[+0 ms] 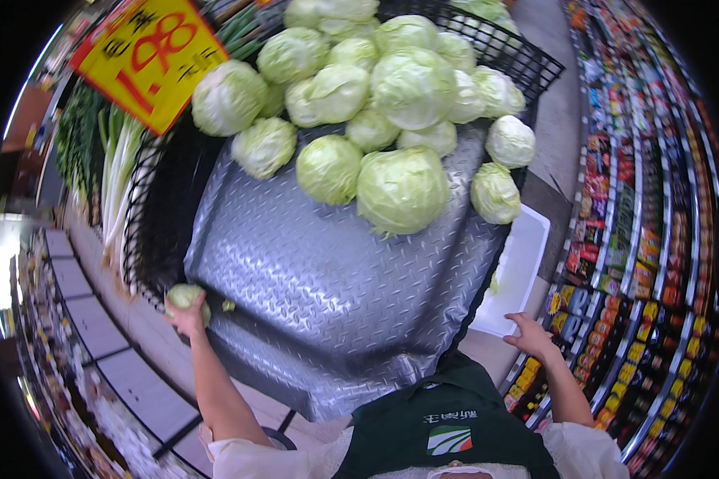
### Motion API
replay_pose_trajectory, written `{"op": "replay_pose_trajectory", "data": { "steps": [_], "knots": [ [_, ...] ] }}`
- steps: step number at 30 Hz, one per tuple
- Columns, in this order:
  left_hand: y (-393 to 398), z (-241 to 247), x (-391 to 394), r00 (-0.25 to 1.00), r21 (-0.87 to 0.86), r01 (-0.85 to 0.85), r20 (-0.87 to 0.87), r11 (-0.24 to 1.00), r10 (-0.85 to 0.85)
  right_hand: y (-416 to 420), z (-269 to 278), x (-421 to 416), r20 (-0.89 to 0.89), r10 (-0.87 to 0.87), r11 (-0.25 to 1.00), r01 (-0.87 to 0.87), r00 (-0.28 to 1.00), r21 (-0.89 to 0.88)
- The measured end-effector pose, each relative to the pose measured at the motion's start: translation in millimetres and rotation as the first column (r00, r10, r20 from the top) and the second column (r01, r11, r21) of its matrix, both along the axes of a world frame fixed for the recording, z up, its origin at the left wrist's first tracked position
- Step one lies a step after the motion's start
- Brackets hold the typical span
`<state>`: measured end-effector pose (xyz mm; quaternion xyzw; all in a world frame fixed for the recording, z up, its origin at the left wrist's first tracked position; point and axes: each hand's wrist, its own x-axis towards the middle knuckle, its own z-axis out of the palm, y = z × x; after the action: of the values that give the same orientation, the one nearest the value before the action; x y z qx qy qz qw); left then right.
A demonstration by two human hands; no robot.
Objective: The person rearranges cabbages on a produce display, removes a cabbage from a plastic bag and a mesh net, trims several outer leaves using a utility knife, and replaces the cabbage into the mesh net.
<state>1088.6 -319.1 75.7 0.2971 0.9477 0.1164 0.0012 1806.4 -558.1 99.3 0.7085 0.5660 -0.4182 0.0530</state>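
Note:
At the left front corner of the display stand, my left hand (190,317) is closed around a small pale green cabbage (186,296). My right hand (530,336) hangs with fingers apart beside the near end of a white plastic bin (530,251), holding nothing. Before me spreads a display surface covered with silver diamond-plate sheeting (311,269). Several cabbages are heaped at its far side, a large one (402,190) nearest to me. Two smaller ones, including a wrinkled cabbage (496,193), rest along the right edge. A leaf scrap (228,306) lies near my left hand.
Black plastic mesh (503,51) borders the far right of the heap. A yellow and red price sign (150,63) stands at the far left, above leeks or large scallions (117,173). Packed grocery shelves (629,239) run along the right. A dark green apron (449,413) covers my front.

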Motion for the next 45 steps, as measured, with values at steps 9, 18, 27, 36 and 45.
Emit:
{"op": "replay_pose_trajectory", "data": {
  "steps": [9, 18, 27, 36, 45],
  "knots": [
    [-1, 2, -72, 0.942, 0.253, 0.268, 0.133, 0.93, -0.307, -23, -22, -31, -0.019, 0.171, 0.964, -0.171, 0.985, -0.205],
    [-60, -6, -83, 0.494, 0.567, -0.424, 0.798, 0.706, -0.345, -2, -5, -37, -0.098, 0.073, 0.994, -0.08, 0.993, -0.07],
    [-30, 19, -44, 0.748, 0.13, -0.117, 0.664, 0.985, 0.001, 24, 24, -79, -0.263, 0.07, 0.997, -0.062, 0.962, 0.038],
    [6, 16, -3, 0.673, 0.509, -0.382, 0.725, 0.772, -0.145, 43, 42, -100, -0.177, 0.159, 0.986, -0.149, 0.971, 0.073],
    [-44, -29, -50, 0.269, 0.594, -0.625, 0.773, 0.507, -0.574, 54, 45, -100, 0.013, 0.367, 0.925, -0.366, 0.93, 0.108]
  ]
}}
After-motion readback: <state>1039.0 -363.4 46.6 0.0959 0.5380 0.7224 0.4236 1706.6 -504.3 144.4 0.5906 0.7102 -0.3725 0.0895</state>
